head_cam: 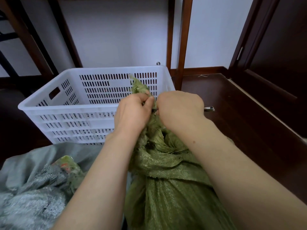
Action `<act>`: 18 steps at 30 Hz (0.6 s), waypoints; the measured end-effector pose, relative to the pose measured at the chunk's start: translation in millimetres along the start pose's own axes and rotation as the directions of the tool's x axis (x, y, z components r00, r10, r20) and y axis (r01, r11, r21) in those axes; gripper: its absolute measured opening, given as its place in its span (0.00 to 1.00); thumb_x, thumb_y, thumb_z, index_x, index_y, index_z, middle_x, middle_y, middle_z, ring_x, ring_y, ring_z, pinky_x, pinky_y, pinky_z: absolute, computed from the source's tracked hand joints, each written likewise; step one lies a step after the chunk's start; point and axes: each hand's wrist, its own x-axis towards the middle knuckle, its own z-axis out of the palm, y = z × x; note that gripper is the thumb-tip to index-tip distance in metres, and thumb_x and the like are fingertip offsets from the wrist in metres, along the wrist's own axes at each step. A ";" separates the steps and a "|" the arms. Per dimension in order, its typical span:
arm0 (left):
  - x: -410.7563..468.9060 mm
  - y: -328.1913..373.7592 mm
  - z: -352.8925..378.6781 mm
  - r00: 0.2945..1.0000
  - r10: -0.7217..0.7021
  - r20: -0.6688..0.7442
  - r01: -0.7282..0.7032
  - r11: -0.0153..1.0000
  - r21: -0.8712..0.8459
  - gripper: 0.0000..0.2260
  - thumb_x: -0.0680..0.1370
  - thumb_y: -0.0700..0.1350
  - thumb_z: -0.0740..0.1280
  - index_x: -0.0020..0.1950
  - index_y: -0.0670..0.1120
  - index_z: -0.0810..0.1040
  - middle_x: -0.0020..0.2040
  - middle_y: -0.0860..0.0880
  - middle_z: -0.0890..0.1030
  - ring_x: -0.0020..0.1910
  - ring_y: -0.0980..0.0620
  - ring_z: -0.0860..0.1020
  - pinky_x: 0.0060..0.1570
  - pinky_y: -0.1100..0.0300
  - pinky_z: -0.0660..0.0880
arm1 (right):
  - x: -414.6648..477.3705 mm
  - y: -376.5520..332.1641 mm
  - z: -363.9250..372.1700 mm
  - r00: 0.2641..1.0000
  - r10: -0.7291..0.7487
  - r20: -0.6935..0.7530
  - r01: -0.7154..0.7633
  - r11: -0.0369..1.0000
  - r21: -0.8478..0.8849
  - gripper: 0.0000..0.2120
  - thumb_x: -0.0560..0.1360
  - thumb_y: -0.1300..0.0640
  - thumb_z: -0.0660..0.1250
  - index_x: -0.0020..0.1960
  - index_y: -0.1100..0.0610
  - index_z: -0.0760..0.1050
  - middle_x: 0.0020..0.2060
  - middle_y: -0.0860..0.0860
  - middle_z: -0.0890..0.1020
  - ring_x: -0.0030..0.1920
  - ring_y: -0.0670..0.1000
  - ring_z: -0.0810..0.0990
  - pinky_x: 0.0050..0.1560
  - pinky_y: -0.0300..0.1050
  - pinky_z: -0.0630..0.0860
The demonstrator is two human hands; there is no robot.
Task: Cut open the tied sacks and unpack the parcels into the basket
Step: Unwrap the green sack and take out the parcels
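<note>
A green woven sack (167, 188) stands upright in front of me, its gathered neck bunched between both hands. My left hand (132, 112) pinches the neck fabric from the left, fingers curled. My right hand (179, 108) grips the same neck from the right; whatever lies inside its fist is hidden. A tuft of the sack's top sticks up above the hands. Behind them stands a white slotted plastic basket (66, 110); its inside looks mostly bare from here. A small metal tool (209, 108) lies on the floor just right of my right hand.
A grey woven sack (31, 193) lies crumpled at lower left, with a green-and-red printed piece (66, 165) on it. Dark wooden floor (249, 117) spreads to the right. Wooden furniture legs (182, 44) and a white wall stand behind the basket, a dark door (274, 47) at far right.
</note>
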 end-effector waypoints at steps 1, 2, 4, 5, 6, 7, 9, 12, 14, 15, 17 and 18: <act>-0.4 -0.5 0.5 1.000 0.005 -0.001 -0.005 1.000 0.004 0.19 0.79 0.49 0.64 0.27 0.51 0.70 0.27 0.51 0.72 0.34 0.46 0.72 0.34 0.58 0.67 | -0.4 -2.6 3.7 1.000 -0.006 0.007 0.006 1.000 -0.004 0.09 0.79 0.60 0.59 0.57 0.53 0.74 0.41 0.51 0.72 0.46 0.56 0.74 0.41 0.47 0.67; -0.4 -1.7 0.7 1.000 0.003 -0.004 -0.003 1.000 0.011 0.19 0.78 0.48 0.64 0.27 0.51 0.70 0.27 0.50 0.72 0.33 0.46 0.72 0.34 0.59 0.67 | -0.1 -4.2 7.6 1.000 -0.009 0.012 0.009 1.000 -0.004 0.11 0.79 0.61 0.59 0.58 0.54 0.74 0.41 0.51 0.72 0.44 0.55 0.72 0.41 0.47 0.67; 0.3 -5.2 0.2 0.999 -0.023 -0.022 0.024 1.000 0.007 0.20 0.78 0.48 0.65 0.26 0.50 0.69 0.26 0.50 0.71 0.33 0.45 0.71 0.35 0.58 0.68 | 0.2 -5.5 10.8 1.000 -0.009 0.011 0.009 1.000 0.008 0.08 0.79 0.60 0.59 0.55 0.52 0.73 0.36 0.49 0.68 0.42 0.54 0.68 0.39 0.47 0.66; 0.6 -7.8 -0.2 0.998 -0.048 -0.032 0.048 0.999 0.000 0.21 0.78 0.48 0.65 0.25 0.51 0.68 0.26 0.51 0.70 0.33 0.45 0.70 0.36 0.58 0.69 | 0.7 -4.8 10.0 1.000 -0.003 0.013 0.003 1.000 0.007 0.05 0.79 0.59 0.59 0.51 0.52 0.72 0.34 0.48 0.66 0.41 0.54 0.68 0.38 0.47 0.65; 0.9 -10.0 -0.9 0.996 -0.078 -0.046 0.077 0.997 -0.013 0.22 0.78 0.48 0.66 0.24 0.51 0.67 0.25 0.51 0.69 0.33 0.45 0.70 0.37 0.58 0.69 | 1.0 -4.2 8.4 1.000 0.001 0.026 -0.001 1.000 0.003 0.03 0.79 0.58 0.60 0.48 0.51 0.69 0.32 0.49 0.64 0.41 0.54 0.68 0.38 0.47 0.65; 1.3 -11.2 -1.9 0.992 -0.107 -0.063 0.106 0.994 -0.032 0.23 0.78 0.48 0.66 0.24 0.50 0.66 0.25 0.51 0.67 0.32 0.45 0.69 0.37 0.58 0.68 | 1.2 -4.0 6.8 0.999 0.004 0.049 -0.005 1.000 0.004 0.04 0.79 0.58 0.60 0.47 0.52 0.66 0.32 0.49 0.64 0.41 0.55 0.69 0.38 0.47 0.65; 1.4 -11.8 -3.7 0.984 -0.156 -0.083 0.149 0.986 -0.080 0.24 0.78 0.47 0.66 0.23 0.48 0.65 0.23 0.52 0.65 0.28 0.47 0.66 0.35 0.59 0.65 | 1.8 -2.7 4.0 0.995 0.006 0.104 -0.007 1.000 0.010 0.05 0.78 0.58 0.61 0.46 0.54 0.65 0.32 0.50 0.65 0.42 0.56 0.70 0.39 0.49 0.67; 2.0 -12.0 -5.4 0.965 -0.242 -0.104 0.222 0.960 -0.171 0.21 0.78 0.47 0.66 0.25 0.45 0.70 0.22 0.52 0.67 0.25 0.50 0.67 0.31 0.60 0.63 | 2.1 -0.8 0.4 0.986 0.017 0.168 -0.024 0.999 0.042 0.05 0.78 0.57 0.62 0.46 0.54 0.66 0.33 0.49 0.67 0.43 0.56 0.71 0.40 0.50 0.68; 5.0 -15.8 -4.9 0.942 -0.316 -0.110 0.282 0.926 -0.249 0.18 0.78 0.48 0.66 0.31 0.40 0.76 0.25 0.47 0.70 0.27 0.47 0.69 0.32 0.59 0.66 | 2.8 0.5 -0.5 0.981 0.014 0.195 -0.025 0.998 0.058 0.06 0.78 0.57 0.63 0.45 0.55 0.66 0.33 0.49 0.67 0.42 0.56 0.71 0.40 0.49 0.67; 5.9 -17.7 -4.4 0.929 -0.355 -0.102 0.312 0.903 -0.296 0.17 0.78 0.48 0.67 0.33 0.39 0.77 0.26 0.46 0.69 0.27 0.48 0.68 0.32 0.59 0.66 | 3.3 1.5 0.7 0.981 0.014 0.192 -0.026 0.998 0.058 0.06 0.78 0.57 0.63 0.45 0.54 0.66 0.33 0.49 0.67 0.42 0.55 0.71 0.40 0.49 0.67; 6.5 -20.1 -5.2 0.909 -0.415 -0.034 0.366 0.835 -0.411 0.16 0.78 0.48 0.67 0.33 0.41 0.75 0.26 0.46 0.67 0.24 0.50 0.64 0.29 0.62 0.64 | 4.7 3.1 7.3 0.990 0.017 0.141 -0.025 0.998 0.057 0.05 0.78 0.57 0.63 0.45 0.54 0.67 0.33 0.48 0.67 0.42 0.55 0.70 0.39 0.48 0.67; 6.2 -19.7 -6.2 0.906 -0.422 0.030 0.386 0.796 -0.466 0.15 0.78 0.48 0.67 0.34 0.42 0.75 0.26 0.45 0.67 0.23 0.51 0.64 0.28 0.63 0.65 | 5.8 3.8 12.6 0.995 0.016 0.099 -0.023 0.998 0.064 0.04 0.78 0.57 0.63 0.45 0.53 0.69 0.34 0.49 0.68 0.41 0.55 0.70 0.39 0.48 0.67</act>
